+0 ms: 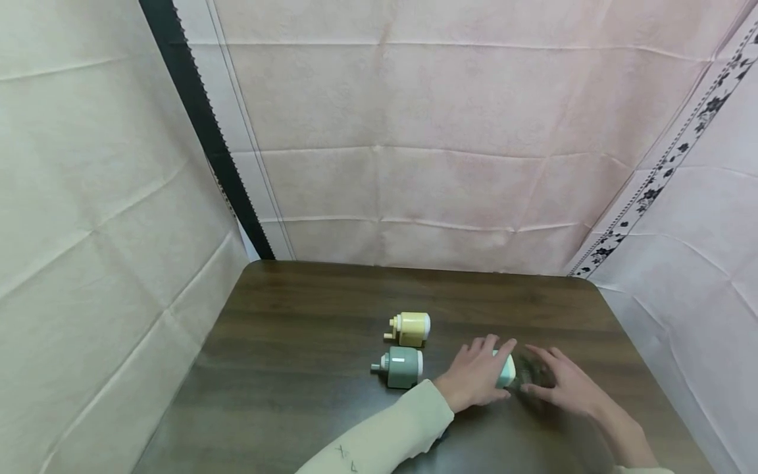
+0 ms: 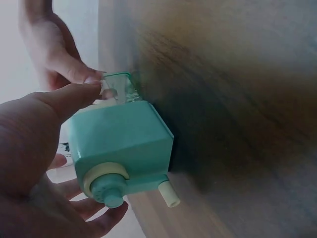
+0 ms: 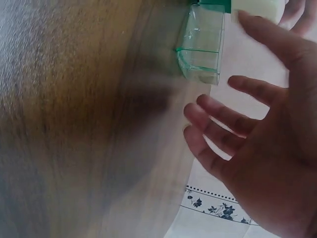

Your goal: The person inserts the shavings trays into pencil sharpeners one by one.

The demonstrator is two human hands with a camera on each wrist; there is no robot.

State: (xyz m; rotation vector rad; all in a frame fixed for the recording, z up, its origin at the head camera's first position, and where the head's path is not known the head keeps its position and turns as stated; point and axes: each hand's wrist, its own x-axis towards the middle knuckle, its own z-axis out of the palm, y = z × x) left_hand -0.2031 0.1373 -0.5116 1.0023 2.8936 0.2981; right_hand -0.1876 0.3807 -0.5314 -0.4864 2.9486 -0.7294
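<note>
Far L, a pale cloth w/ a black strip hangs beside the brown table. Next, L of the hands, two crank sharpeners: a yellow one at the back, a dark green one just in front. Both lie w/ long axis roughly L–R, knob end pointing L, pale end R.

Then the L hand, in a pale sleeve, reaching in over the mint sharpener. Thumb one side, fingers bent round the other, so it has hold of the body. The mint one's at the R-centre of the table, btwn the two hands; can't tell if it's resting on the wood or a touch above. Its long axis also runs abt L–R: crank & knob point L, under the L hand; cream end faces R, w/ a clear drawer sticking out that way, twd the R hand.

R hand comes next, fingers apart & slightly bent, gripping nothing, v. near the drawer; can't tell if the thumb touches. Far R, cloth w/ a b/w floral band.
</note>
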